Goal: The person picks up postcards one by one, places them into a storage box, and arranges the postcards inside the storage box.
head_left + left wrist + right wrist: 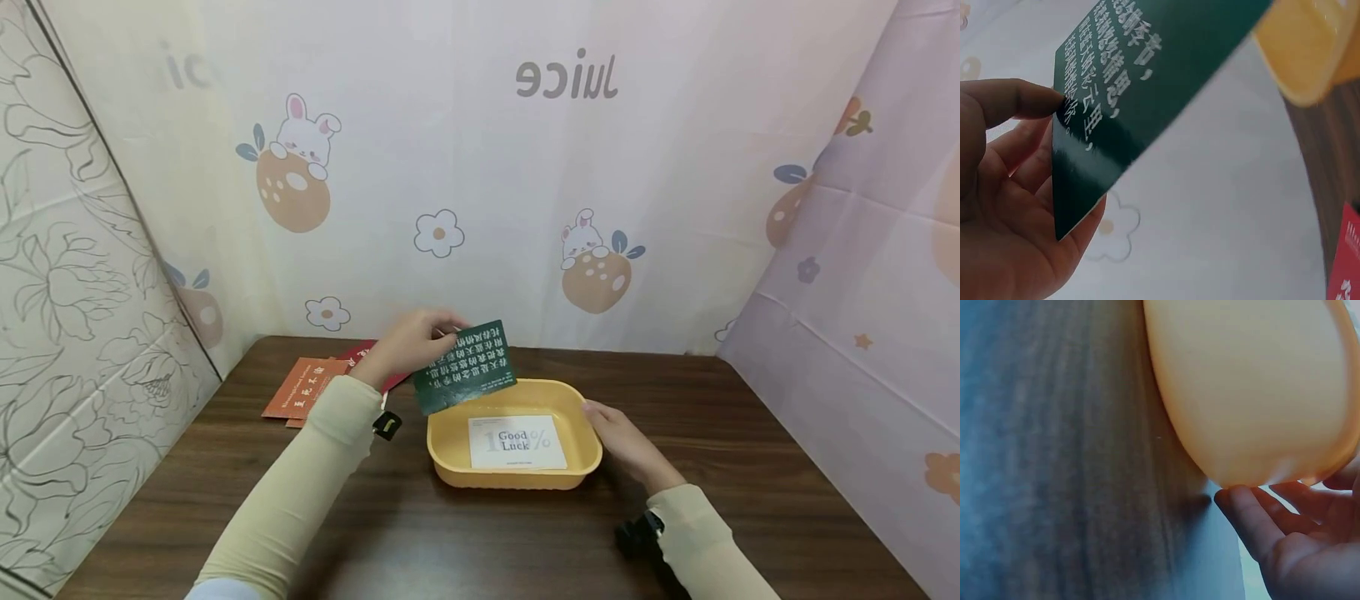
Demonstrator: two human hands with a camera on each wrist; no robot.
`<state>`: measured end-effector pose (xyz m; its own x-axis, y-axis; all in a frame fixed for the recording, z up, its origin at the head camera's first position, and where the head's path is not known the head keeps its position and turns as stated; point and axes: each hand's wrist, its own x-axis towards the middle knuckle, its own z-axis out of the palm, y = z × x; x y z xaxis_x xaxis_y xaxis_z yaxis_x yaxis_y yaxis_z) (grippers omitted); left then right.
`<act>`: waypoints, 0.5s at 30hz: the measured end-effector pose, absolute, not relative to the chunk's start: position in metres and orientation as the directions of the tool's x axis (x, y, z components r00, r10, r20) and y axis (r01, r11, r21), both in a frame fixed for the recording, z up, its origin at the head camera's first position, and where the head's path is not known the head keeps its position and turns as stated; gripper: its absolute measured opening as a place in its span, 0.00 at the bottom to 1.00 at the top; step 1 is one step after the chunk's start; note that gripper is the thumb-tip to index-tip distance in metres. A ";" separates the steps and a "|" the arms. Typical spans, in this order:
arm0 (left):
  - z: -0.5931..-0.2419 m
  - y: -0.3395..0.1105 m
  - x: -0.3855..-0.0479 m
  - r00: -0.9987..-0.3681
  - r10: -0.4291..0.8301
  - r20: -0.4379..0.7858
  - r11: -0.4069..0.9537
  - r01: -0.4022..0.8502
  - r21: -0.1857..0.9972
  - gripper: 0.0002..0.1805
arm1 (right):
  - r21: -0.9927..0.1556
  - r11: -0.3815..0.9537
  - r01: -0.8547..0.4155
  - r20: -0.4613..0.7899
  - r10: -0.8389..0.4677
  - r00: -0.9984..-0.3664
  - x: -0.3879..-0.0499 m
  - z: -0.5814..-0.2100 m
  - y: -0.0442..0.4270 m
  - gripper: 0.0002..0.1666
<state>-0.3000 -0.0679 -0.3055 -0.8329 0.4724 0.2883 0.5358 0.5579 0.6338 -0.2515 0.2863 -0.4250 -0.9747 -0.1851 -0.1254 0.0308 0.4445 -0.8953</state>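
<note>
My left hand [420,342] pinches a dark green card [468,367] with white writing, held tilted above the back left rim of a yellow tray. In the left wrist view the thumb and fingers of the left hand [1016,169] grip one end of the green card [1129,87]. A white "Good Luck" card [517,454] lies flat inside the yellow tray [510,479]. At the tray's right side my right hand [626,442] touches the rim. The right wrist view has the fingers of the right hand [1310,531] against the outside of the tray [1254,394].
Orange cards [300,387] lie on the brown table [675,400] at the back left, beside a red card [393,381] partly hidden by the left hand. A patterned curtain [480,167] hangs behind the table, with more cloth at both sides.
</note>
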 end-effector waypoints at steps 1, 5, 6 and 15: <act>-0.307 -0.064 -0.299 -0.834 0.477 0.277 0.553 0.530 0.643 0.17 | -0.896 0.442 0.031 -0.126 -0.186 -0.974 -0.252 -0.425 0.287 0.39; -0.315 -0.050 -0.297 -0.831 0.497 0.249 0.538 0.520 0.663 0.18 | -0.899 0.438 0.033 -0.120 -0.172 -0.978 -0.254 -0.426 0.286 0.39; -0.317 -0.047 -0.297 -0.830 0.503 0.241 0.531 0.517 0.671 0.17 | -0.897 0.440 0.037 -0.120 -0.163 -0.979 -0.254 -0.427 0.285 0.39; -0.334 -0.021 -0.298 -0.804 0.570 0.173 0.554 0.531 0.641 0.16 | -0.886 0.460 0.056 -0.135 -0.141 -0.981 -0.252 -0.427 0.282 0.39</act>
